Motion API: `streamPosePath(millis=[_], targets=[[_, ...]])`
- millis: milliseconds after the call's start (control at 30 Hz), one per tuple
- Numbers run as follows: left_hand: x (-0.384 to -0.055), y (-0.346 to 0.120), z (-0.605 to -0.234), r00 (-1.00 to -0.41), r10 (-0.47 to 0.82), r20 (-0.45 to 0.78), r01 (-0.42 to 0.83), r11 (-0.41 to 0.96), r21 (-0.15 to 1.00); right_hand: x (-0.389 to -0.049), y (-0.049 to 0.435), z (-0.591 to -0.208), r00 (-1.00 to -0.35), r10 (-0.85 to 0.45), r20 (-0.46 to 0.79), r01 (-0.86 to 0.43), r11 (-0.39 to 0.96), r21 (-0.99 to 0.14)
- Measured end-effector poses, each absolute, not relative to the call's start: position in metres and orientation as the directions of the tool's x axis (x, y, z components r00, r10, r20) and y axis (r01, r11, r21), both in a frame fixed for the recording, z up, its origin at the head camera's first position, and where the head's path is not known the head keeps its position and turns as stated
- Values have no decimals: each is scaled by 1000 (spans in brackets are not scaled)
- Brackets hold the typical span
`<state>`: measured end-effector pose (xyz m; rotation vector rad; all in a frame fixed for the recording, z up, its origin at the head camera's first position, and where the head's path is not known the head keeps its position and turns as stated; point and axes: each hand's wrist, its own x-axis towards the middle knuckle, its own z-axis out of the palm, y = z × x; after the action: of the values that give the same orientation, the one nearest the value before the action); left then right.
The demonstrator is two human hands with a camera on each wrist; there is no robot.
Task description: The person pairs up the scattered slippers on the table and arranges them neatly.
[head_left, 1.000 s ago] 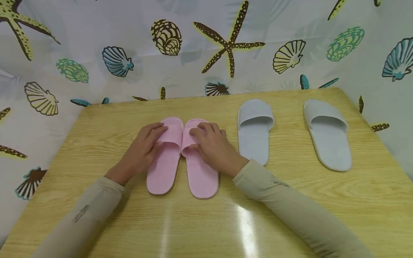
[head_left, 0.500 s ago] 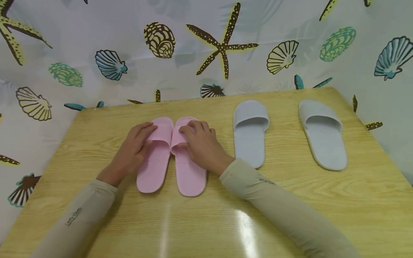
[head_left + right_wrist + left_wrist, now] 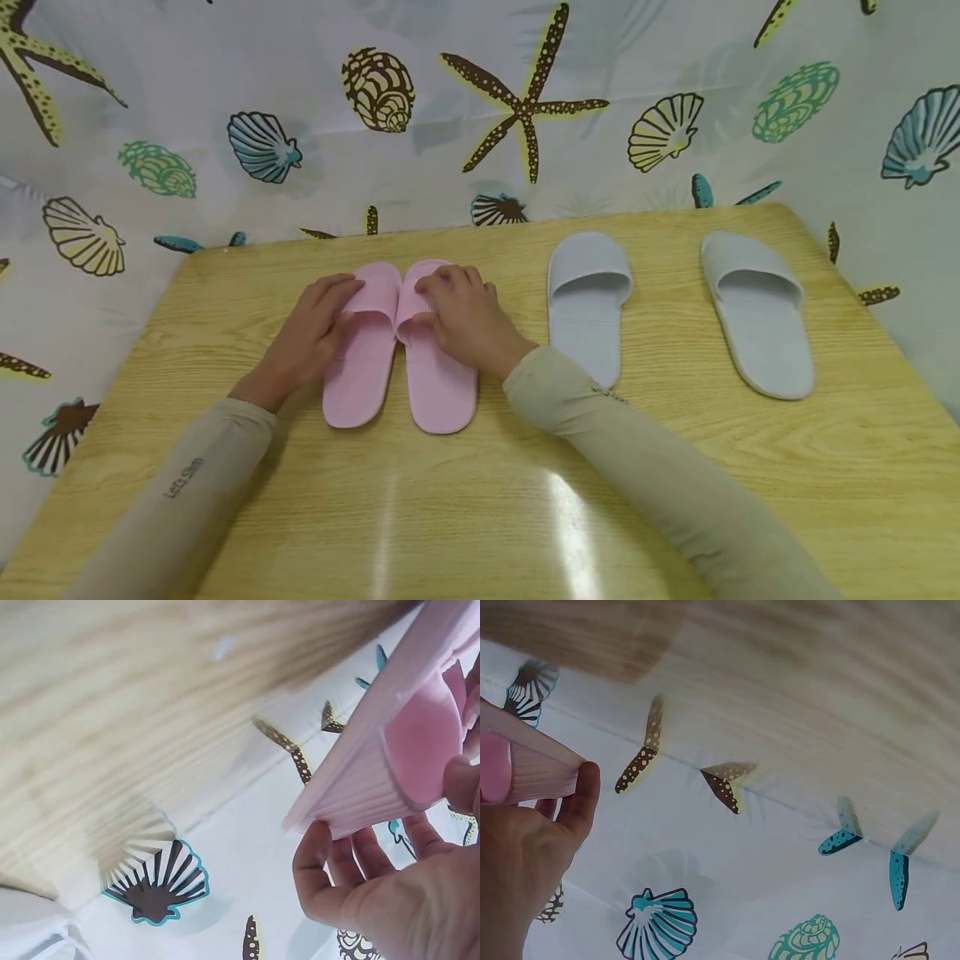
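Left pink slipper (image 3: 364, 354) and right pink slipper (image 3: 442, 379) lie side by side on the left half of a wood-grain table (image 3: 480, 517), in the head view. Their straps touch at the inner sides, while their heels stand a little apart, so the pair makes a narrow V with toes pointing away from the person. The left hand (image 3: 306, 333) holds the left slipper's strap from its outer side, thumb near the strap's opening. The right hand (image 3: 474, 325) grips the right slipper's strap from above, fingers bent over the ribbed top and thumb at the opening. Beige sleeves (image 3: 637, 458) cover both forearms; the left one bears dark lettering. To the right are a nearer white slipper (image 3: 588, 325), its heel just beside the right sleeve, and a farther white slipper (image 3: 761, 325), tilted, well apart from it. Behind the table hangs white cloth (image 3: 337, 196) printed with starfish and shells.

In the left wrist view, the left hand is at the left edge, its fingers along the ribbed pink strap; the rest of the slipper is cut off.

In the right wrist view, fingertips press the ribbed strap from outside and the thumb sits at its opening, a close hold.
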<state>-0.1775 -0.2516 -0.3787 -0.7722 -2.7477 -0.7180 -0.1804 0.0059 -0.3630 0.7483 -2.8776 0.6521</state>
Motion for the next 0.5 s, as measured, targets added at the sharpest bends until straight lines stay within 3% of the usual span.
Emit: streamPosePath(millis=[500], targets=[[-195, -258, -376, -888, 390, 242, 459, 771, 442, -208, 4, -367, -856, -477, 200, -516, 753, -409]])
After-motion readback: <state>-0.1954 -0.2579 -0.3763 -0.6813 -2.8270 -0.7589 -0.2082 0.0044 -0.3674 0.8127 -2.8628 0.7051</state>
